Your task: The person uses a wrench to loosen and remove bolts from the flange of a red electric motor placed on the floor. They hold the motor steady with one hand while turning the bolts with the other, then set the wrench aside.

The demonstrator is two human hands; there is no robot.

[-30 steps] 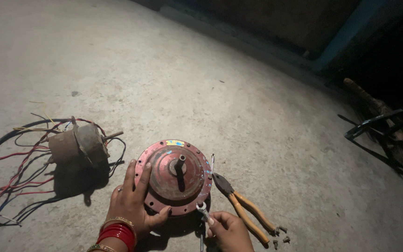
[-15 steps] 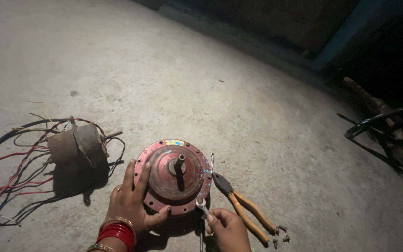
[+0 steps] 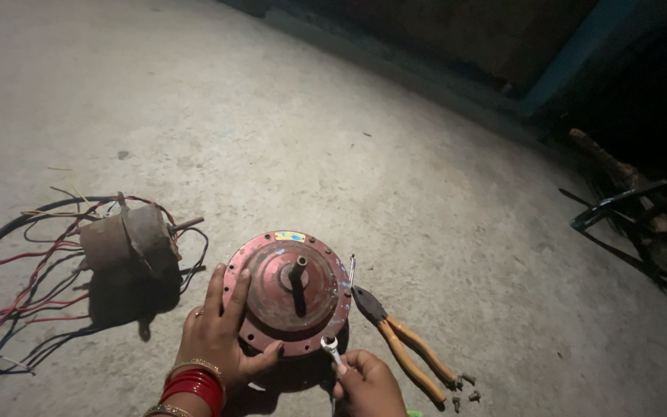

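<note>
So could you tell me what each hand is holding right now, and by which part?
The right hand grips a small spanner by its handle; the left hand steadies the round red motor housing at its rim.

The right hand (image 3: 368, 384) is cut off by the picture's lower edge, so its wrist is out of view, and its curled fingers (image 3: 349, 363) hide all but the ring end of the small spanner (image 3: 330, 346). The left hand (image 3: 218, 340) covers the near-left rim of the red motor housing (image 3: 291, 289), and its forearm runs out of the frame below the red bangles (image 3: 193, 384). The wire bundle (image 3: 17, 286) is cropped at the left edge, the small bits (image 3: 465, 388) by the pliers (image 3: 399, 344) are too small to tell, and the dark clutter (image 3: 634, 216) at the floor's far right is lost in shadow.
</note>
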